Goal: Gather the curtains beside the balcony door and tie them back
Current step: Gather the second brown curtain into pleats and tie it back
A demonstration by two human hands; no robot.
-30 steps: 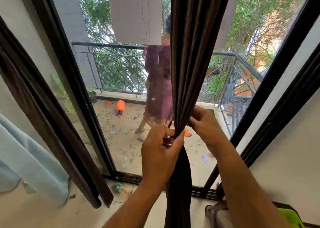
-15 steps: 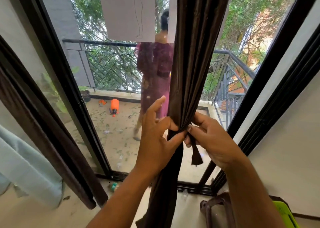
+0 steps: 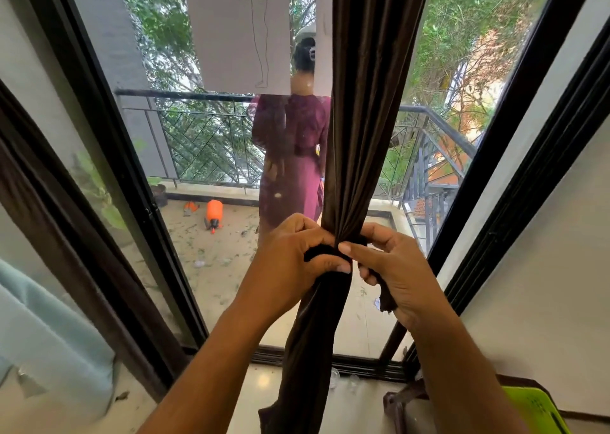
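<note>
Two hands on one bunched brown curtain (image 3: 363, 120), head view only. It hangs mid-pane before the balcony door glass (image 3: 211, 268). Left hand (image 3: 290, 265) curls round the tie band (image 3: 318, 254) at the waist; right hand (image 3: 392, 268) pinches the band's loose end. Fabric looks soft, light, slick: grip at the cinch.

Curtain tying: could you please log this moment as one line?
stage: tying | curtain: bunched | tie band: around bunch | left hand: grips band | right hand: pinches band end
</note>
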